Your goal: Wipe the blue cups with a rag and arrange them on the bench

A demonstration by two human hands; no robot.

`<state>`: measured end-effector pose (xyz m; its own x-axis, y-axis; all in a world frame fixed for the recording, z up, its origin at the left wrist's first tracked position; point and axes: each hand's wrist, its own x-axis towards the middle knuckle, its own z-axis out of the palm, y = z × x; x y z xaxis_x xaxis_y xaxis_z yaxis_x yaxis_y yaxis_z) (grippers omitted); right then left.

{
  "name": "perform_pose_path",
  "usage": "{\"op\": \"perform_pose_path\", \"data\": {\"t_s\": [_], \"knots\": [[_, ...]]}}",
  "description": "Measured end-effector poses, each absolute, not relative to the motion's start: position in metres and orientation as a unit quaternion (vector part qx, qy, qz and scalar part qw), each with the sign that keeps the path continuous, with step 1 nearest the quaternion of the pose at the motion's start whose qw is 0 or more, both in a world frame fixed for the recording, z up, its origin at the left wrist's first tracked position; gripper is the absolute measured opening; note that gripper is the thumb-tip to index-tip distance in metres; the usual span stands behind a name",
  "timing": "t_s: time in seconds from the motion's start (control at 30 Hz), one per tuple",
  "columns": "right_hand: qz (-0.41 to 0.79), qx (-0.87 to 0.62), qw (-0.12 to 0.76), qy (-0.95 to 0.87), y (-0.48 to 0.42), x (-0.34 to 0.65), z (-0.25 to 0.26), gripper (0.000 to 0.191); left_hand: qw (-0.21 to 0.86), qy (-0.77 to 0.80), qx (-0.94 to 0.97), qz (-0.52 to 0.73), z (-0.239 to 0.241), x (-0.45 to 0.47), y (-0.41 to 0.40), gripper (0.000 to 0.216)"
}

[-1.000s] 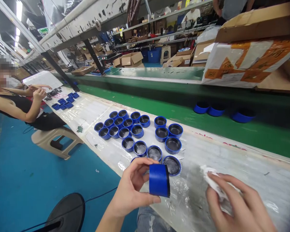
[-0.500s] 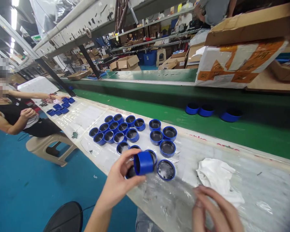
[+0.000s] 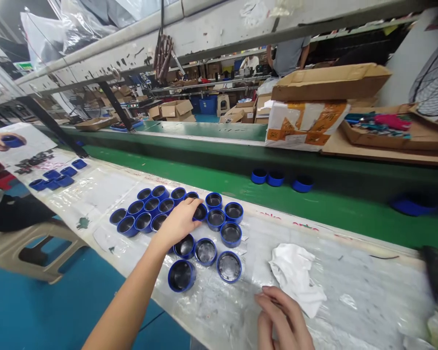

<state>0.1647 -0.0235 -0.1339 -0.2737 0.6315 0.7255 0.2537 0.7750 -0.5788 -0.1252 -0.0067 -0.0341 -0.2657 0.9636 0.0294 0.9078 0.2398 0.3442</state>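
One head-worn camera looks forward and down from above the near edge of a plastic-covered bench (image 3: 350, 272). It sits close over the left hand (image 3: 178, 221) and right hand (image 3: 281, 316), whose arms enter from the bottom edge. The view faces across the bench to a green conveyor (image 3: 314, 204) and far shelving, tilted, with the bench running away to the far left.

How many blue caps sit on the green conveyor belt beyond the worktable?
3 round blue plastic caps, in a row on the green conveyor belt: left, middle, right. A blurred blue shape farther right may be another.
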Motion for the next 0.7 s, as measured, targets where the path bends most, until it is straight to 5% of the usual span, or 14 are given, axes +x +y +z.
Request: {"op": "perform_pose_path", "data": {"t_s": [0.33, 0.7], "knots": [[0.183, -0.261, 0.535, -0.782, -0.015, 0.161, -0.135, 0.023, 0.164, 0.73, 0.652, 0.124, -0.028, -0.136, -0.027, 0.073], [0.204, -0.236, 0.551, -0.774, -0.01, 0.161, -0.137, 0.025, 0.166, 0.737, 0.653, 0.049, -0.03, -0.147, -0.017, 0.058]]}}
